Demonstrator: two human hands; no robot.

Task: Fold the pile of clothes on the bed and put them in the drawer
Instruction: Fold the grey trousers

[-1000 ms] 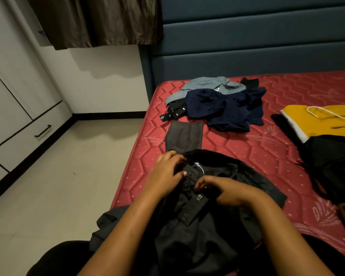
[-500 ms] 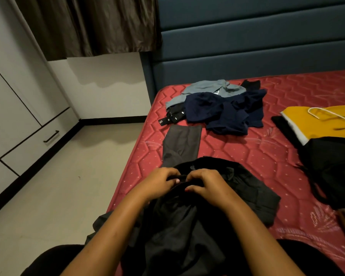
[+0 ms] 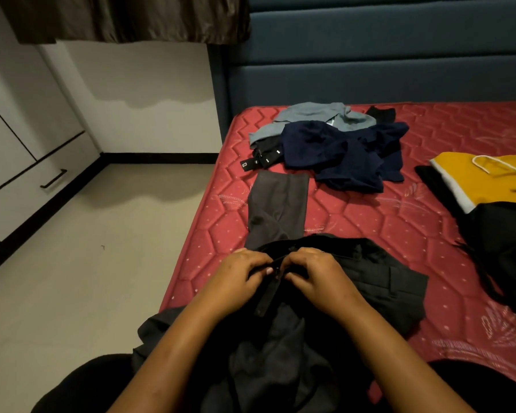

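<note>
Black trousers (image 3: 367,281) on red mattress (image 3: 399,231); left hand (image 3: 239,278) and right hand (image 3: 319,275), side by side, pinch the waistband fly between curled fingers.

One wide-angle camera rides on the person's head and looks forward and down, close over the near edge of the bed (image 3: 370,234). It faces the headboard (image 3: 385,76) at the far end, with the floor (image 3: 87,278) filling the left side of the view.
</note>
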